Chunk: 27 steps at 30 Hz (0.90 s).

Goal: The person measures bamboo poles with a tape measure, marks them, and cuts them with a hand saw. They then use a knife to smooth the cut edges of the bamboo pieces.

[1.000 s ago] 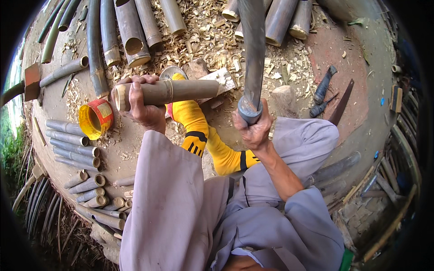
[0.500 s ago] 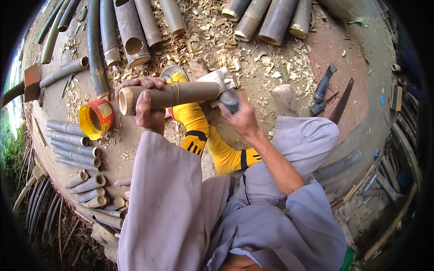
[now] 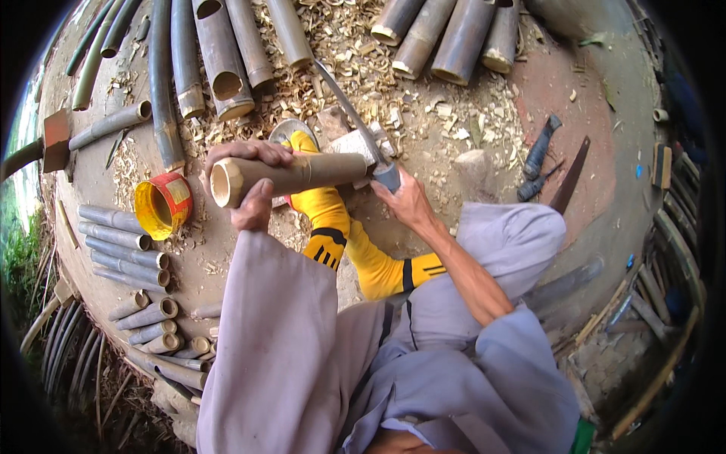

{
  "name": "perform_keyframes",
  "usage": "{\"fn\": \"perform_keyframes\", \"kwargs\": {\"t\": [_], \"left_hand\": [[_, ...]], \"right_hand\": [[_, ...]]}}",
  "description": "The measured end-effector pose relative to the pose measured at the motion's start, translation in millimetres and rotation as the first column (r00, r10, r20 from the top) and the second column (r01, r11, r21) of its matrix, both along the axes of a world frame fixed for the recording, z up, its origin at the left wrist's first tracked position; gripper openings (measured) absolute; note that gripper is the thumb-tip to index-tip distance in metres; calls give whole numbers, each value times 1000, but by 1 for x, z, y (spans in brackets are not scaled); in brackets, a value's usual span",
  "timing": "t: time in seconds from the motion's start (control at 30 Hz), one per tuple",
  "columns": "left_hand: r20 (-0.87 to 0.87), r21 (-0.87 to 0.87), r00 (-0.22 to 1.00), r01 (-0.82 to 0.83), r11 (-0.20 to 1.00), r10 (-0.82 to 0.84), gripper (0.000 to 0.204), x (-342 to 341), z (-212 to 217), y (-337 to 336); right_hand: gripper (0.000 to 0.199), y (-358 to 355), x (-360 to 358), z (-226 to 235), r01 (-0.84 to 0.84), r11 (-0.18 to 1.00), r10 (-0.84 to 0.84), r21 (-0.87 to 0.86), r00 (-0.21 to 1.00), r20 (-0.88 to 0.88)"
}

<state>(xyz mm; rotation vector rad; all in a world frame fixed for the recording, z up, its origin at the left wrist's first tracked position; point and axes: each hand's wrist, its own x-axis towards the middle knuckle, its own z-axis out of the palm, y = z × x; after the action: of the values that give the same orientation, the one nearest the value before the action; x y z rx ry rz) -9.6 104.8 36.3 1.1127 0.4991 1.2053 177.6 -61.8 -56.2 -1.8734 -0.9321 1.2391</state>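
Observation:
A thick bamboo tube lies nearly level across my lap side, its pale cut end facing left. My left hand is wrapped round that end, with the fingers over the far side and the thumb nearest me. In my right hand is a knife; its grey handle sits in the fist beside the tube's right end. The long, slightly curved blade points away and to the left, beyond the tube. A pale block shows behind the tube, close to my yellow-socked foot.
Large bamboo tubes lie at the far side, among wood shavings. A yellow-and-red can stands at left above stacked short bamboo pieces. On the right are a saw blade and a dark wrapped tool.
The knife blade, not distinguishable before with the right hand blurred, now shows clearly pointing away. The tube and my left hand have shifted slightly right and nearer to me.

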Motion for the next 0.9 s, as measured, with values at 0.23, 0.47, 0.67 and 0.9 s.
{"fn": "perform_keyframes", "kwargs": {"t": [0.23,0.47,0.67,0.9], "left_hand": [[-273,206,962,57,977,2,50,-22,-15,14],[-158,-293,901,-433,852,404,45,8,10,-3],[-20,-179,874,-480,859,485,27,17,-5,-12],[-58,-142,874,-485,863,482,28,15,3,-14]], "right_hand": [[34,3,-4,45,88,923,-134,375,986,97],[38,-8,-6,4,-2,998,3,-67,1000,10],[34,2,-6,65,140,908,-180,395,981,66],[39,-2,-2,2,12,1000,-12,3,994,109]]}}
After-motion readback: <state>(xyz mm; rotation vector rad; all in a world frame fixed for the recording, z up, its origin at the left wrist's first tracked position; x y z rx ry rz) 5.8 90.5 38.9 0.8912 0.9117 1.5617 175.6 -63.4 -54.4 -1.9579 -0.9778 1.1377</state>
